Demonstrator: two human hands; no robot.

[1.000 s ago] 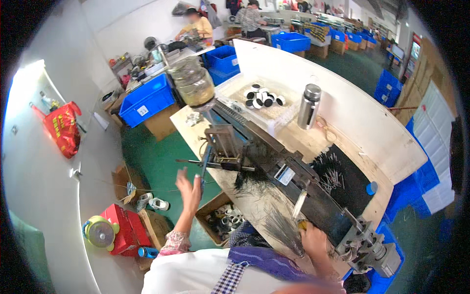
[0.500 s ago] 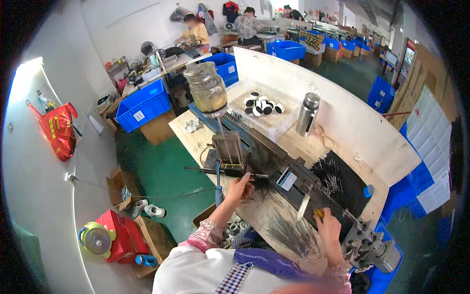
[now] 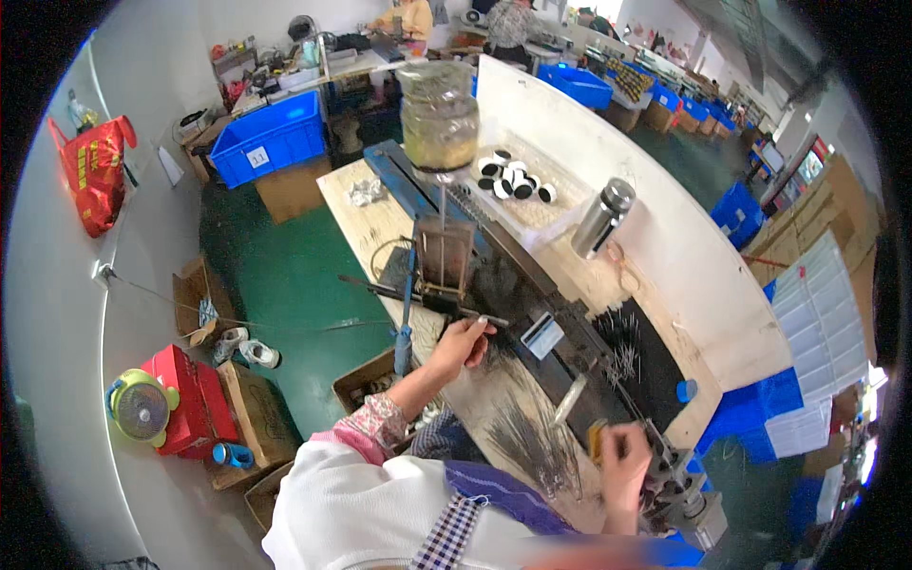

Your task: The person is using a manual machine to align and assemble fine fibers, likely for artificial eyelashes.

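Observation:
My left hand [image 3: 463,344] is closed at the end of a thin metal rod [image 3: 483,318] on the bench machine. Its thumb and fingertips meet there, and what they pinch is too small to name. Farther right, my right hand [image 3: 625,461] has its fingers curled against a yellow piece [image 3: 597,442] at the machine's near end. Between the hands, a bundle of thin dark metal rods [image 3: 537,439] lies on the wooden bench. More thin metal pieces [image 3: 622,347] lie on a black mat [image 3: 655,380] beyond the machine [image 3: 518,285].
A clouded plastic bottle [image 3: 439,123] stands above the machine. Behind lie a white crate [image 3: 560,220] of black-and-white round parts and a steel flask [image 3: 604,218]. A pale board [image 3: 655,180] edges the bench. Left on the floor are a red box [image 3: 190,399] and a green fan [image 3: 142,404].
The view has tilted down and shifted, so the bench sits differently in the picture. My left hand stays by the rod's end; my right hand stays by the yellow piece, its fingers turned somewhat.

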